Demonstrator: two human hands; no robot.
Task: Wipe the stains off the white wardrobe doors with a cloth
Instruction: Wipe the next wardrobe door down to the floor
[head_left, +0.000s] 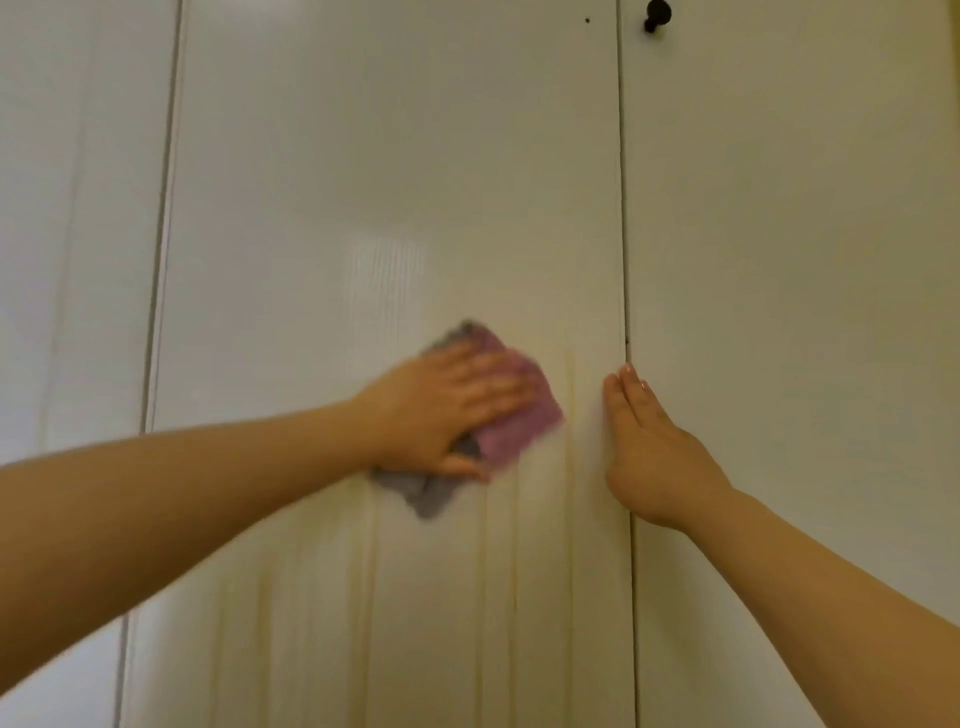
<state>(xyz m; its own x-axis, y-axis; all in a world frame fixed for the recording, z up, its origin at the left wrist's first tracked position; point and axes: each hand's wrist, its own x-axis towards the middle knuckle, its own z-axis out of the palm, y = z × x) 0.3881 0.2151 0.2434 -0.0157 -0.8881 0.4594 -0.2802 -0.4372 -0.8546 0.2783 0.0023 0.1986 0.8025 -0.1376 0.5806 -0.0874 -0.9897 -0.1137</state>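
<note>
Mid-wipe: left hand (447, 410), grip flat with fingers spread, presses pink-grey cloth (519, 436) on middle wardrobe door (395, 156); right hand (649, 447), flat and holding nothing, braces at the seam; next move probably takes the yellowish drip streaks (570, 395) beside and below.

Cloth (519, 421): blurred, its middle hidden under left hand (447, 410).
Left hand: fingers smeared.
Doors (395, 156): cut off at every edge.
Knob (655, 14): top clipped by upper edge.
Speck (587, 21): too small to tell.
Left forearm (156, 493), right forearm (831, 587): cut off at frame edges.
</note>
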